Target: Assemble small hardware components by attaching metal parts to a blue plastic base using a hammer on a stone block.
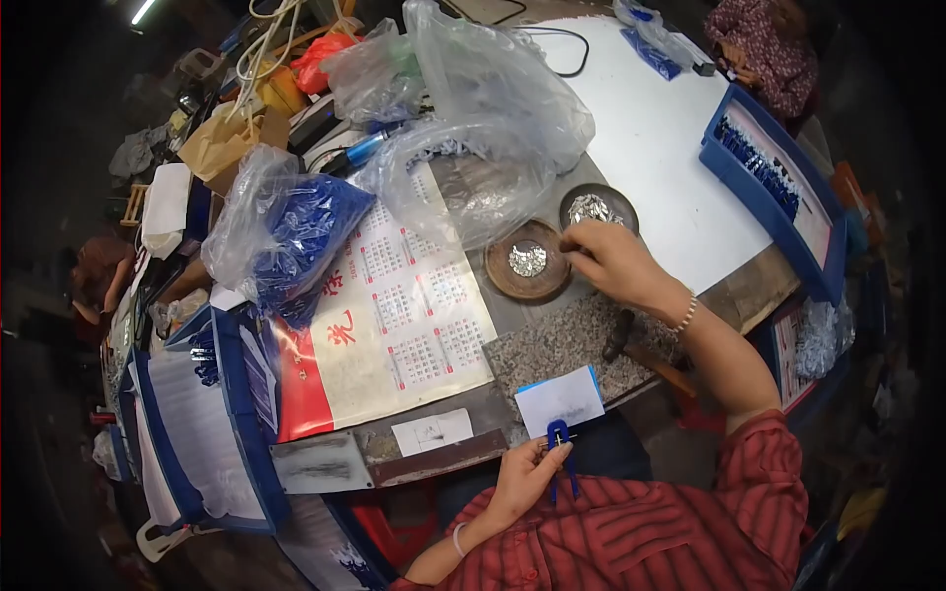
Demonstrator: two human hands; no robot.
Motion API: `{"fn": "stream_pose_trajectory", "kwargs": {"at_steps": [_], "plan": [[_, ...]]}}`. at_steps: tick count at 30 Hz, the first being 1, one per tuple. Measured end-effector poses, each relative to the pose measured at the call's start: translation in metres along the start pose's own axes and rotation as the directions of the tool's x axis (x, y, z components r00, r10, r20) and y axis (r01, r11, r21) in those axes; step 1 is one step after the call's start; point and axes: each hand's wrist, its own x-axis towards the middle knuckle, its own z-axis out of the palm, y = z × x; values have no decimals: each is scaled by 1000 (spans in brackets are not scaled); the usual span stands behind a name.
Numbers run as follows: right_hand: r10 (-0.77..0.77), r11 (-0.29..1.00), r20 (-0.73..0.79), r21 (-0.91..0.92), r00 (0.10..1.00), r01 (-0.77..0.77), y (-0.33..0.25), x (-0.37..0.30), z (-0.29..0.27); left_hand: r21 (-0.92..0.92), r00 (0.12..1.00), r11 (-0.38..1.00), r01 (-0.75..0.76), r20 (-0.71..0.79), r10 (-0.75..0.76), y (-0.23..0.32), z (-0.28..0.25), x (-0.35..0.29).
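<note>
My left hand (522, 483) is closed around a small blue two-legged piece (558, 433) with a brass-coloured pin across its top. It is held just off the table's near edge, in front of a white paper card with blue backing (560, 400). My right hand (623, 264) reaches over two round dishes, its thumb and fingers drawn together by the rim of the brown dish (503, 278). Whatever may be between those fingertips is too small to make out. Small silvery metal bits (528, 259) lie in this dish. A darker dish (631, 209) behind it holds similar bits (591, 209).
A hammer (619, 335) rests on a speckled stone slab (537, 350). Clear plastic bags (512, 89), a bag of blue parts (305, 231) and a calendar sheet (394, 379) cover the left. Blue trays stand right (778, 246) and left (241, 419). Another person (764, 54) sits far right.
</note>
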Motion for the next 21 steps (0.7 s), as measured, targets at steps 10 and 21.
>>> {"fn": "stream_pose_trajectory", "kwargs": {"at_steps": [10, 21], "plan": [[12, 857, 196, -506, 980, 91, 33, 50, 53, 220, 1000, 976, 8, 4, -9, 7, -5, 8], [-89, 817, 351, -510, 932, 270, 29, 93, 67, 211, 1000, 977, 21, 8, -23, 23, -2, 3]]}}
